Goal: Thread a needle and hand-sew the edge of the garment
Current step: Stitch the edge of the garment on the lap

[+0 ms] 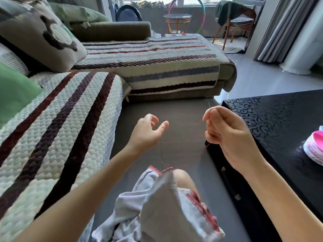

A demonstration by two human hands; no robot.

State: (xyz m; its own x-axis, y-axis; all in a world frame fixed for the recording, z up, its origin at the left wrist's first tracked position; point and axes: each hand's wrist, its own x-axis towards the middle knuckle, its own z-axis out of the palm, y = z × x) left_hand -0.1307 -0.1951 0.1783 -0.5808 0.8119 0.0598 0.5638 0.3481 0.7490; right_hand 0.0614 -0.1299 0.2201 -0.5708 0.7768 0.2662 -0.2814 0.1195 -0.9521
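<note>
Several red stitches (167, 169) already sit along the top edge of the pale garment (157, 206), which lies bunched on the person's lap, below both hands and nearer than them; a red trimmed hem runs down its right side. From the last stitch a red thread (181, 166) rises toward the right hand (227, 135), thin and in parts too faint to follow; so I judge that the threading is done and the sewing is under way, with one stitch being drawn out to its length. The right hand is held up with thumb and forefinger pinched together; a fine grey sliver above the fingertips seems to be the needle (209, 105), though it is too small to be sure. The left hand (148, 131) is apart from the garment, to the left of the right hand, its fingers loosely curled and holding nothing. How much of the edge is unsewn I cannot tell, because the cloth is folded over; the thread is not knotted off or cut, so the finishing is left to do. Just beyond the right hand stands a black patterned desk (272, 123) with a pink and white thing (314, 147) on it; beyond the left hand is a striped sofa (70, 110).
</note>
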